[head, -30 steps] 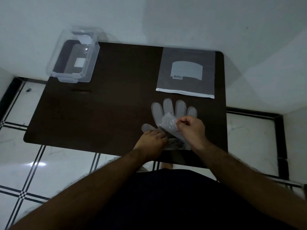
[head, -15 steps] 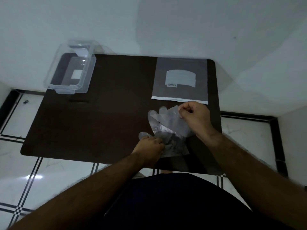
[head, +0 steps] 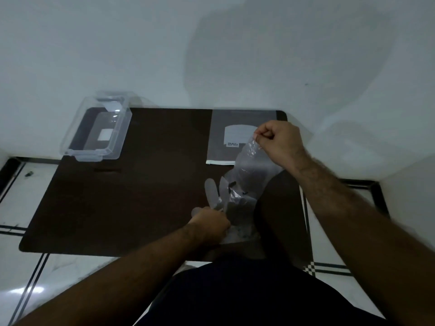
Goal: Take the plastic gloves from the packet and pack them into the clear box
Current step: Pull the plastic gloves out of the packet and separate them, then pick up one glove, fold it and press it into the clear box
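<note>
One dark brown table [head: 146,196], matte top, rounded corners, fills the middle of the frame. One clear box [head: 96,132], rigid see-through plastic, rectangular with rounded edges, sits open at the upper-left corner of the table, a pale square label showing through its base; nothing visible inside it. One packet [head: 231,137], flat grey translucent plastic with a lighter arched label and a white strip along its near edge, lies flat at the upper centre-right of the table.

Plastic gloves [head: 231,201]: thin, crinkly, translucent film in a loose pile at lower centre; count unclear, at least two, finger shapes fanning out toward the left. One lifted glove [head: 253,163] stretches from the pile up to the right.

Two hands. Right hand [head: 276,142], centre-right of frame, closed in a pinch, thumb and forefinger gripping the top edge of the lifted glove above the packet. Left hand [head: 210,223], lower centre, curled and pressing down on the pile near the table's front edge. Bare forearms; dark clothing at bottom. White tiled floor [head: 30,278] with black lines.
</note>
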{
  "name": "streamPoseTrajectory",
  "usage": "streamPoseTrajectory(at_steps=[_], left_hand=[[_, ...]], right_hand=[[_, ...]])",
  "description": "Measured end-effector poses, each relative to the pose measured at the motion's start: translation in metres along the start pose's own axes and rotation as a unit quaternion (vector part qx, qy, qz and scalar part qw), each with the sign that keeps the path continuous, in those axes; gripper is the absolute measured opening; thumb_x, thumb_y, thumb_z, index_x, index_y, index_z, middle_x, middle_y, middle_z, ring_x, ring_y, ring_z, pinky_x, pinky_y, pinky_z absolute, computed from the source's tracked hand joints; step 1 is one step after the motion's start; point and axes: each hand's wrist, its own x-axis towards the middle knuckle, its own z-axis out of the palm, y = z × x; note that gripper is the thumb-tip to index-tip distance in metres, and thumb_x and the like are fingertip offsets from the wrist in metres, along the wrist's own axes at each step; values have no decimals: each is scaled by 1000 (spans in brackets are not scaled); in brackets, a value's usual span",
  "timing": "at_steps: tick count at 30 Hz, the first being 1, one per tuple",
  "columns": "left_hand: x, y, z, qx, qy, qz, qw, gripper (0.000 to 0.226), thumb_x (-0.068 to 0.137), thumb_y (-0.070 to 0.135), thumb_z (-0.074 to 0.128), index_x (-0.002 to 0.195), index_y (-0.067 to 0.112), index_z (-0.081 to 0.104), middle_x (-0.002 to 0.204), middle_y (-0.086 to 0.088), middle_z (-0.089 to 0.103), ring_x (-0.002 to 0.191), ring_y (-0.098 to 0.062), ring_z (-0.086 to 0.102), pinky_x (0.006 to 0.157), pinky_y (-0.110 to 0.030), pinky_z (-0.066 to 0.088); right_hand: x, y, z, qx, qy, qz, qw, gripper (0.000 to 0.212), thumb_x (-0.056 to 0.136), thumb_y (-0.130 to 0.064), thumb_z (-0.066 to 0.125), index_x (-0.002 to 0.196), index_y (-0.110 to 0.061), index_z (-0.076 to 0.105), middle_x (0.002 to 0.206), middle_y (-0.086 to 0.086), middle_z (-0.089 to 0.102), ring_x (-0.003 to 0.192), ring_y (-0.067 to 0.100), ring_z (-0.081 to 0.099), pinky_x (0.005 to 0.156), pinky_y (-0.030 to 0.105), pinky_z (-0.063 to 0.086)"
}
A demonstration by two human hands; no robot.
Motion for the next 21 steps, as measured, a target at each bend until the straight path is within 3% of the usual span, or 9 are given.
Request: streamPoseTrajectory(at_steps=[3,6,10,13,15,17,19,21], left_hand=[[-4,3,-6,24,-18,9,1000,28,110,38,51,118,19,70,112,-6,68,94,-24,65,71,-40,38],[-10,4,-9,31,-36,23,999,28,110,40,50,113,21,70,109,-4,68,84,-20,56,71,-43,39],[-10,-2,-5,-18,-65,8,998,31,104,51,49,117,30,68,113,0,68,102,-27,67,88,-56,53],[-11,-3,-14,-97,-49,13,994,33,104,47,52,127,32,70,119,2,72,109,-22,69,93,-44,56],[-13,-7,-30,-191,7,-6,981,28,106,46,55,121,31,73,113,6,73,103,-14,69,95,-40,58],[-15,-18,-52,-276,116,-52,953,19,105,42,61,110,29,74,104,10,74,94,-4,68,94,-40,61],[-19,-32,-80,-363,282,-111,881,17,101,37,70,117,30,73,104,13,72,93,-1,69,91,-33,63],[-26,-51,-120,-448,431,-121,774,53,92,33,84,140,27,63,122,17,68,111,1,67,94,-18,57]], right_hand=[[10,-4,-7,-16,0,-16,1000,3,95,-17,79,96,-17,81,82,-13,70,75,-3,64,78,19,55],[18,-10,-14,-30,1,-29,999,5,94,-17,79,97,-16,82,87,-6,75,79,6,67,76,15,50],[28,-21,-25,-58,14,-55,997,5,93,-17,78,97,-15,82,87,-5,75,82,11,66,73,15,44],[33,-31,-34,-70,0,-78,994,6,94,-18,78,98,-17,82,92,-2,78,84,13,68,84,27,54],[35,-40,-41,-73,-29,-103,992,7,94,-18,79,100,-15,82,95,0,79,86,13,69,87,31,57],[36,-51,-50,-69,-68,-125,987,9,93,-18,80,102,-15,83,93,-4,78,85,9,70,88,31,60],[36,-65,-61,-58,-118,-138,982,10,93,-18,82,103,-16,83,90,-10,76,82,3,71,87,30,62],[37,-81,-71,-43,-169,-146,974,11,93,-18,82,104,-15,83,92,-9,78,82,7,75,85,31,65]])
